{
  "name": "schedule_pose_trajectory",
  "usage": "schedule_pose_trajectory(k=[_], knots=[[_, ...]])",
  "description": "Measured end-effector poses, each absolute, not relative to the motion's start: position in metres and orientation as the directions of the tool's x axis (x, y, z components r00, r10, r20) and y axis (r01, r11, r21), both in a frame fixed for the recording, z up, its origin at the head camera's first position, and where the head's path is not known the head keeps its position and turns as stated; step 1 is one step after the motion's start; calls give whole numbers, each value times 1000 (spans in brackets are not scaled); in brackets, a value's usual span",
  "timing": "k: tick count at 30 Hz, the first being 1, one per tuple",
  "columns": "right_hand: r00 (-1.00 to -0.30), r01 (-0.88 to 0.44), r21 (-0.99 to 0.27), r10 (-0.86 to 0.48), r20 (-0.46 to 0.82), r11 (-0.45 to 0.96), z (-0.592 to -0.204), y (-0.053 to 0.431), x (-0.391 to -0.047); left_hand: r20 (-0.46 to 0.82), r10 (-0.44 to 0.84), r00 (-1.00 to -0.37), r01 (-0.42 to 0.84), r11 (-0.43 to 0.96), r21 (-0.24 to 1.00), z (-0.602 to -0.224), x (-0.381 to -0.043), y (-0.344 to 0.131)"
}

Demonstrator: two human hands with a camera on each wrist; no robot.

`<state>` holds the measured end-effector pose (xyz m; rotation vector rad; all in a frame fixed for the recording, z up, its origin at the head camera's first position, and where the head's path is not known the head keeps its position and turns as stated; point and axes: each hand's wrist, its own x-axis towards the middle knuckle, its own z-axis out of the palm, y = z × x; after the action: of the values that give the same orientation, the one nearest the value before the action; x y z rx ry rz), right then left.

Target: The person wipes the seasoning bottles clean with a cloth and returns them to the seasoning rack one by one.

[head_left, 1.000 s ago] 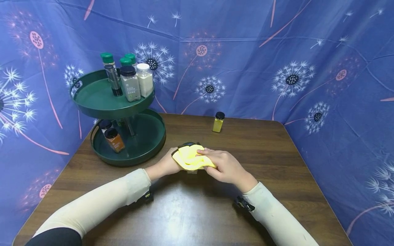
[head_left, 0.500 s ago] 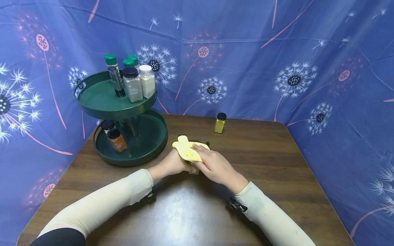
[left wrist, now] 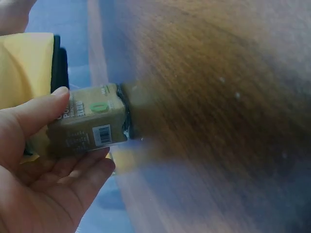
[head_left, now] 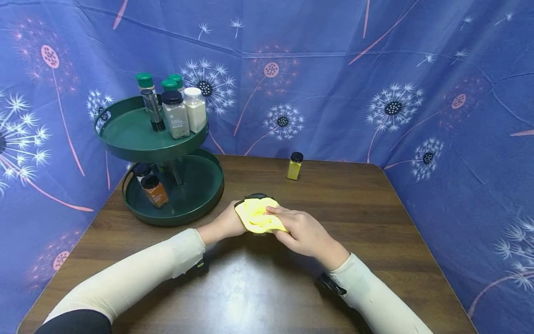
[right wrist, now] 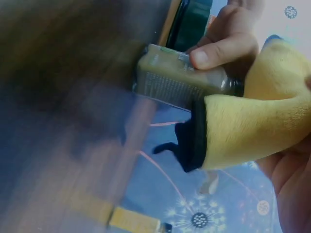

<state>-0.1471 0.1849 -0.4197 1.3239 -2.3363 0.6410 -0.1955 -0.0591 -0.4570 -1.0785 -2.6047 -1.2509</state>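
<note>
Nearest, two arms in close-fitting cream sleeves reach over a brown wood-grain counter, with a small black device strapped under the right wrist. Ahead of the sleeves, the right hand has its grip on a soft yellow cloth with black edging, fingers over the top and thumb below. The left hand has its grip around a clear square-sided jar of tan powder, thumb on one face and fingers beneath; a barcode and a green mark show on the label. The jar sits between the hands, base turned toward the counter, the cloth draped over its other end. I cannot tell whether the base touches the wood.

Farther back on the left stands a dark green two-tier round tray stand. Its lower tier holds a black-lidded jar of orange seasoning, with another black-lidded jar just behind. On the upper tier are a slim grey cylinder with a dark base, a black-lidded jar of grey pepper, a white-lidded jar of white contents and three green-capped containers. Near the counter's back edge, a small black-lidded jar of yellow powder stands upright. Behind everything hangs blue fabric printed with white and pink dandelions.
</note>
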Motion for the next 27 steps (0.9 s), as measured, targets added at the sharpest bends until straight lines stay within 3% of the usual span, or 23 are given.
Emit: schedule_pose_trajectory(k=[4,7,10,14,18,23,27], knots=[[-689,-720,-400,-517,508,568,-423,179,-142,159,494,-855,444,537,718,-457,-197,-56],[-829,-556,-589,-340,445,586,-422,166,-135,77,468,-880,380,599,704,-457,-198,-52],[-915,-399,-756,-168,368,519,-420,152,-127,66,461,-885,377,624,684,-456,-199,-49],[-952,-269,-877,25,304,397,-424,138,-120,85,464,-882,394,626,672,-455,-198,-46],[-962,-207,-954,133,239,217,-442,133,-122,90,471,-877,408,633,658,-455,-197,-44],[-982,13,-999,185,-21,-43,-460,135,-139,95,458,-884,405,649,644,-453,-197,-44],[-979,137,-986,141,-150,-97,-459,137,-148,94,454,-886,405,659,633,-453,-196,-44]])
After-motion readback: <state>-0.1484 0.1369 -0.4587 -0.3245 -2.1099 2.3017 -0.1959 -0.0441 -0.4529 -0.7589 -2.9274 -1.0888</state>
